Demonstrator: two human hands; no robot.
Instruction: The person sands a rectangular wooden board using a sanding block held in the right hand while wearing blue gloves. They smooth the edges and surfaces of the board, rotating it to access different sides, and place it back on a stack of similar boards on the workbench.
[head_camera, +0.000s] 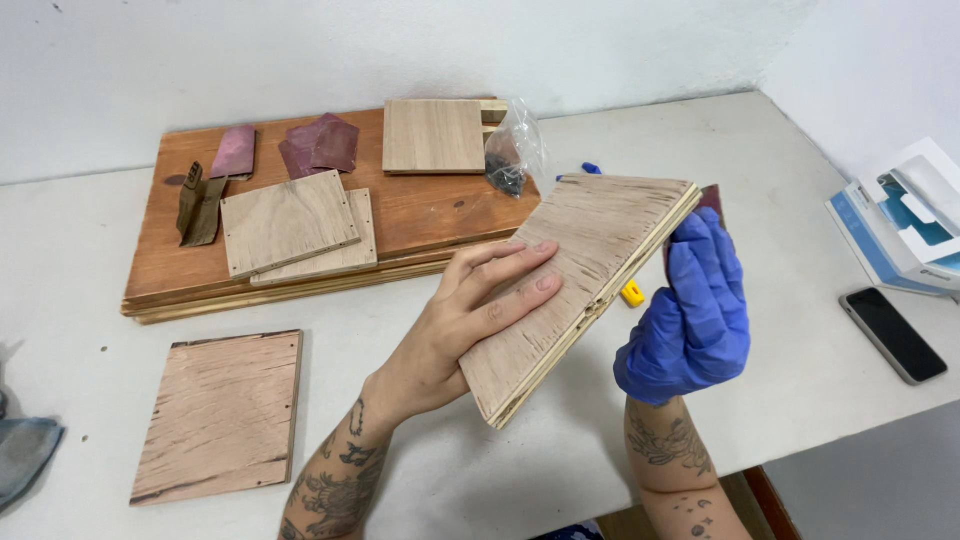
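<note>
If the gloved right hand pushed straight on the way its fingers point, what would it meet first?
The right hand points up and left at the layered edge of the plywood board held by the left hand. It seems to touch that edge already, though depth is unclear.

A white table (800, 180) carries everything. Toward its back edge on the left side lies a big brown wooden board (420, 215). Near the front left corner a small plywood square (222, 415) lies flat on the tabletop. At the left edge a bit of grey-blue cloth (22, 455) pokes in. At the right edge a black phone (893, 333) lies face up, and behind it sits a blue and white box (905, 225). Near the middle a small yellow thing (632, 293) lies on the tabletop, and a small blue thing (590, 169) lies farther back.
</note>
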